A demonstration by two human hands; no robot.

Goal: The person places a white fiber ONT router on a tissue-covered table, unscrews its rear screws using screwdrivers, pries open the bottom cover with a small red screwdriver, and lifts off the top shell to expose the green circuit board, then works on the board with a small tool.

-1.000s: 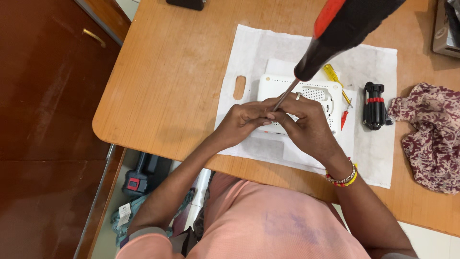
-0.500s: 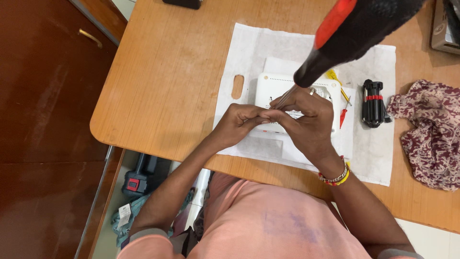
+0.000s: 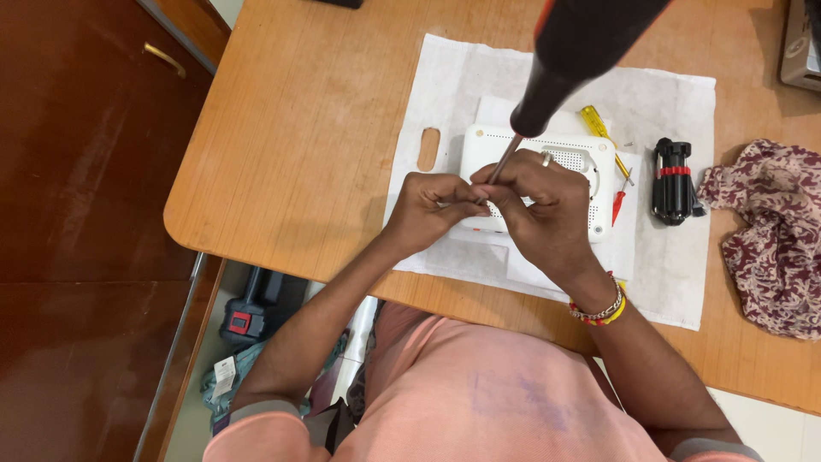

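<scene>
Pinching a thin shaft (image 3: pixel 503 161) together, left hand (image 3: pixel 426 210) and right hand (image 3: pixel 539 205), both grips closed on it, over a white box (image 3: pixel 569 162) on a cloth (image 3: pixel 445 94) on the bench (image 3: pixel 308 137), black tool (image 3: pixel 672 181) and fabric (image 3: pixel 770 239) well right.

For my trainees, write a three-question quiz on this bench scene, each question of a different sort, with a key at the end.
1. True or false: the white vented device lies directly on the bare wood of the table.
2. Which lies to the right of the device? A) the black multi-bit tool B) a hammer C) a roll of tape
3. Fill in: the screwdriver shaft runs down to where the fingertips of the left hand and right hand ____.

Key:
1. False; it rests on a white cloth.
2. A.
3. Meet, over the near left part of the device.
</scene>
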